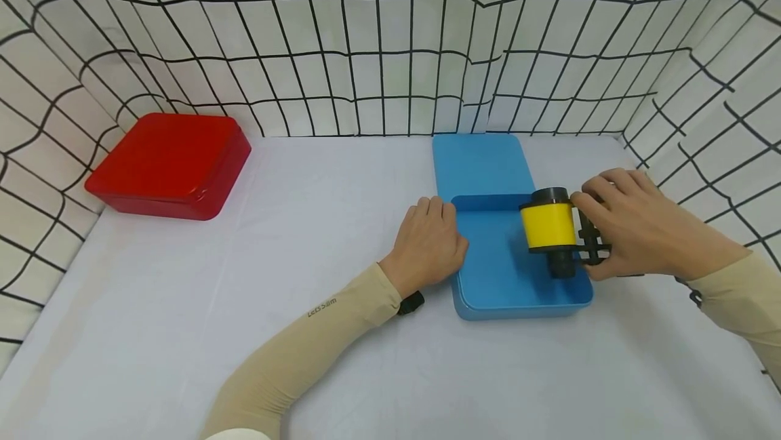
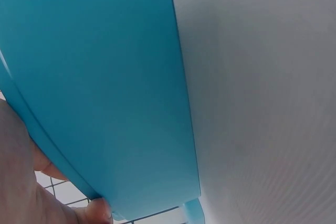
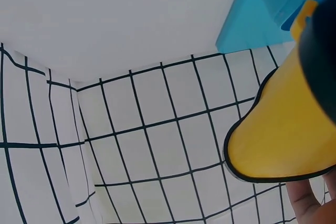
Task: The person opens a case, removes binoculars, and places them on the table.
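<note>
A pair of yellow-and-black binoculars point(image 1: 549, 226) is held above the right part of a blue box point(image 1: 506, 291), tilted upright with a black end pointing down. My right hand point(image 1: 641, 226) grips them from the right side, its fingers over the far barrel. In the right wrist view the yellow casing point(image 3: 283, 135) with its black rim fills the right side, and fingertips show below it. At the box's left wall my left hand point(image 1: 430, 243) grips the rim. The left wrist view shows the thumb point(image 2: 98, 211) at the edge of the blue wall point(image 2: 105, 93).
The blue lid point(image 1: 482, 165) lies folded back behind the box. A closed red box point(image 1: 171, 162) sits at the far left. White panels with a black grid point(image 1: 378, 53) surround the white table point(image 1: 305, 189) at the back and sides.
</note>
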Tool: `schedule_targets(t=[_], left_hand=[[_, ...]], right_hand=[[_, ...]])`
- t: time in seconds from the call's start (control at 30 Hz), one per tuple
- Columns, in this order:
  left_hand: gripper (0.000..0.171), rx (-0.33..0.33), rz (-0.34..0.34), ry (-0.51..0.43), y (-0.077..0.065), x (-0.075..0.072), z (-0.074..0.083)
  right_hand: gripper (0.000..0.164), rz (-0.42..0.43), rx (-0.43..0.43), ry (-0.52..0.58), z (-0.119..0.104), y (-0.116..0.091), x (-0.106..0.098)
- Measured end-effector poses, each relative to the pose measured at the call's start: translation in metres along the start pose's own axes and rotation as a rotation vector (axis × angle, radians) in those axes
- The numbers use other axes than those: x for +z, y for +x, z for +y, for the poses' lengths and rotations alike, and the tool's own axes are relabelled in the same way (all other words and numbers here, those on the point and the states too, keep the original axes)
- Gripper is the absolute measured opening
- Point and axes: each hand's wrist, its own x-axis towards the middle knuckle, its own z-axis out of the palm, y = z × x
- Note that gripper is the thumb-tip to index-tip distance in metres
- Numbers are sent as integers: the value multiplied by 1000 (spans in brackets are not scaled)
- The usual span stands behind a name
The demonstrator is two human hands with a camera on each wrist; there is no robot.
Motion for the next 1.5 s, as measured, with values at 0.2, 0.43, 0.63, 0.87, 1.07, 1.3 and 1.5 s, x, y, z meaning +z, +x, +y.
schedule_targets(t=[0.2, 0.43, 0.63, 0.87, 1.07, 1.3, 1.5], left_hand=[[22, -4, -9, -6, 0, -1, -1], [23, -4, 3, -7, -1, -1, -1], [24, 6, -1, 7, 0, -1, -1], [23, -7, -48, -9, 1, -2, -2], [22, -7, -28, 8, 0, -2, -1], [22, -10, -66, 5, 1, -1, 0], [21, -24, -107, -20, 2, -2, 0]], right_hand=[[95, 5, 4, -7, 4, -2, 1], [95, 14, 9, -1, 7, -5, 1], [97, 9, 14, 0, 11, -7, 1], [97, -1, 27, 5, 15, -11, 2], [98, -2, 65, 8, 21, -15, 4], [97, 13, 77, 11, 26, -21, 10], [100, -14, 95, 14, 30, -23, 12]])
